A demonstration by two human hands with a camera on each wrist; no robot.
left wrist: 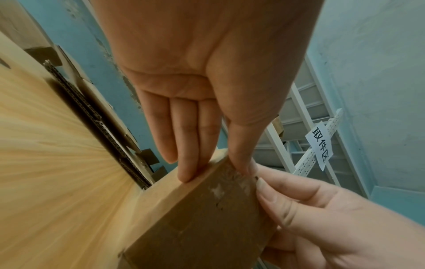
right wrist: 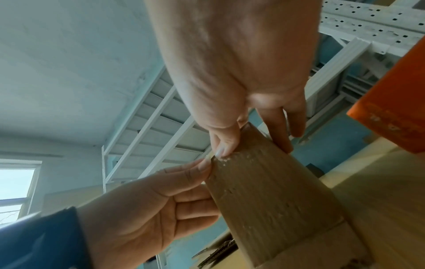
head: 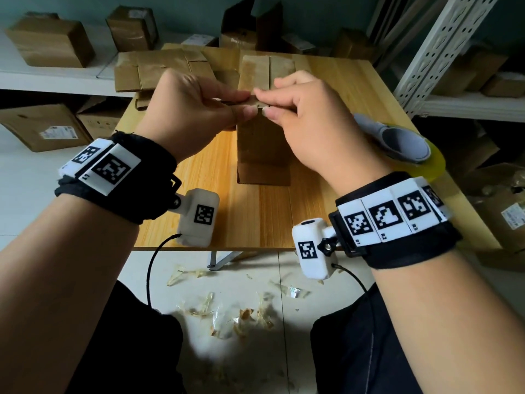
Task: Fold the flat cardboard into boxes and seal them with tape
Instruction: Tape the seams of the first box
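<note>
A tall brown cardboard box [head: 261,143] stands upright in the middle of the wooden table [head: 326,194]. My left hand [head: 248,103] pinches its top edge from the left, thumb on the near face and fingers behind. My right hand [head: 262,101] pinches the same edge right beside it, fingertips almost touching the left ones. In the left wrist view, my left hand [left wrist: 214,172] grips the box [left wrist: 202,218] at its top corner. In the right wrist view, my right hand [right wrist: 253,149] grips the box [right wrist: 264,191], whose near face has torn, scuffed patches. A grey tape dispenser [head: 403,140] with a yellow roll lies to the right of the box.
Flat cardboard sheets [head: 159,69] lie stacked at the back left of the table. Closed boxes [head: 51,41] sit on white shelves to the left and behind. A white metal rack [head: 443,52] stands at the right. Tape scraps [head: 227,314] litter the floor below the table's front edge.
</note>
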